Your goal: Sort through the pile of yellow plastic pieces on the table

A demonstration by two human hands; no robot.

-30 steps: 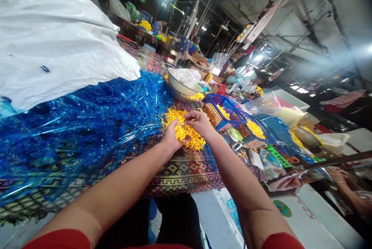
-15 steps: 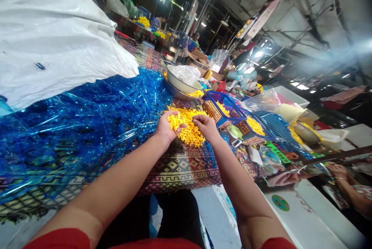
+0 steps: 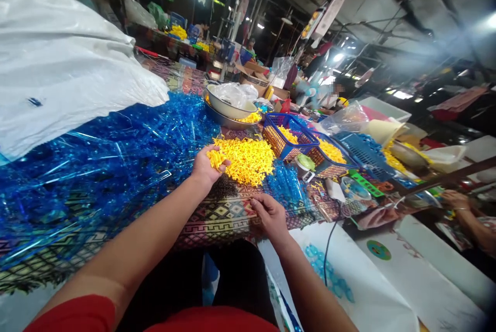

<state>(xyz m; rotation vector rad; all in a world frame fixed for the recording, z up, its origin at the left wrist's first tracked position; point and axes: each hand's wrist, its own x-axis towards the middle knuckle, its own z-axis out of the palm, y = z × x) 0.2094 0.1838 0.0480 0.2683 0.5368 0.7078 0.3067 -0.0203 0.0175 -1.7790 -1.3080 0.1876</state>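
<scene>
In the head view my left hand (image 3: pixel 203 166) is closed around a small bunch of yellow plastic pieces (image 3: pixel 216 159). It stays at the left edge of a loose pile of yellow pieces (image 3: pixel 251 160) on the patterned cloth (image 3: pixel 228 228). My right hand (image 3: pixel 273 219) hovers over the cloth's front edge, nearer my body than the pile. Its thumb and fingers are curled together; whatever they may pinch is too small to make out. Clear blue plastic pieces (image 3: pixel 287 185) lie just right of the pile.
A big heap of blue plastic (image 3: pixel 116 156) covers the left, under a white sack (image 3: pixel 77 63). Behind the pile stand stacked bowls (image 3: pixel 228 110). Blue baskets (image 3: pixel 289 138) with yellow pieces and a small green-topped cup (image 3: pixel 306 162) are at the right. Another person's arm (image 3: pixel 470 223) shows far right.
My right hand has moved away from the yellow pile, down towards the cloth's front edge. My left hand still holds its yellow pieces. The view has shifted slightly, exposing more blue pieces on the right.
</scene>
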